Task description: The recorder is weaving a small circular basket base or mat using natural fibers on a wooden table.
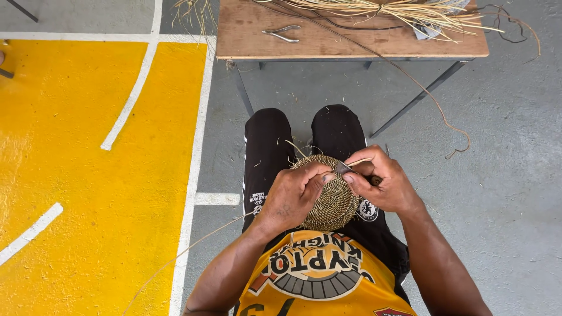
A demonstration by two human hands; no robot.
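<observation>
Woven disc (333,202): I saw it round, resting over my lap, held between both hands.
Left hand (295,196): curled, gripping the disc's edge.
Right hand (380,181): pinched a small metal tool (343,168) at the rim.
Wooden table (351,41): carried straw (398,11) and pliers (282,34).

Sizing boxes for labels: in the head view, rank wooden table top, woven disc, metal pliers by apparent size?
1. Wooden table top: largest, though cut off by the frame's upper edge.
2. Woven disc: held in both hands, near the camera, so it looks bigger than it may be.
3. Metal pliers: smallest, lying on the table, farther away.
</observation>
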